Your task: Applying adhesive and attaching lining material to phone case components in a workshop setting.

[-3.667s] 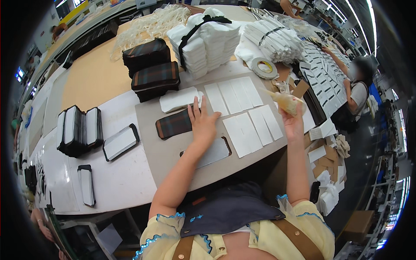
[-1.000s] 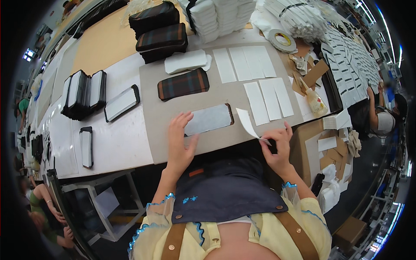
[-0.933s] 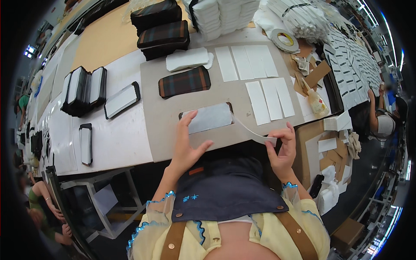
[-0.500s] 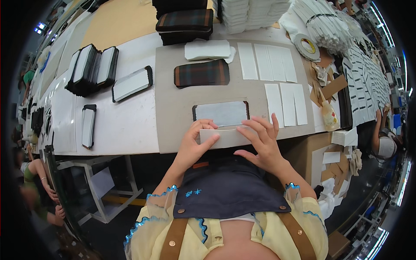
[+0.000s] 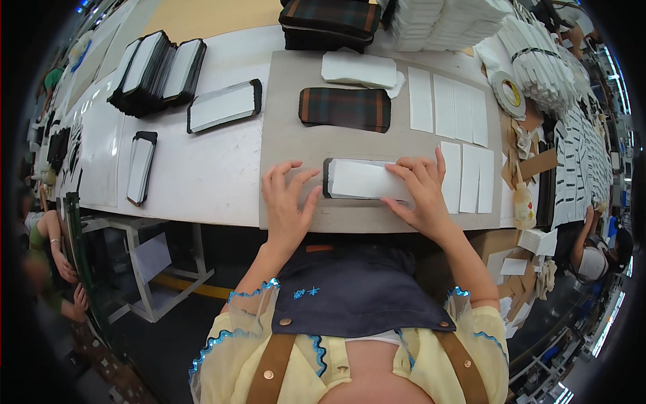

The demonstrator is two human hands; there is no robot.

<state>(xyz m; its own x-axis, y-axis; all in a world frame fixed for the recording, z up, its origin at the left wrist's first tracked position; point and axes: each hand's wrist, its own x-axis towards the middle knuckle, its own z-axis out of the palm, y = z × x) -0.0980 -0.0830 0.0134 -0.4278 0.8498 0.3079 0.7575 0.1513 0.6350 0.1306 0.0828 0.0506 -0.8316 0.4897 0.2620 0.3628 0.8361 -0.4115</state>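
A white strip lies over a dark-edged white panel on the grey board, covering most of it. My right hand grips the strip's right end, fingers over the top and thumb at the near edge. To the left of the panel, my left hand is open, its fingers curved and apart, touching nothing. Beyond the panel rests a dark plaid piece. Several white strips are laid out in rows at the right of the board.
Stacks of dark-edged white panels and single ones lie on the left. Plaid pieces are piled at the back, beside white stacks. A tape roll and a glue bottle sit at the right. Other people work at both sides.
The white strip has gone from between both hands at the table's front edge onto the panel. My left hand has let go and moved left. The whole view has shifted slightly.
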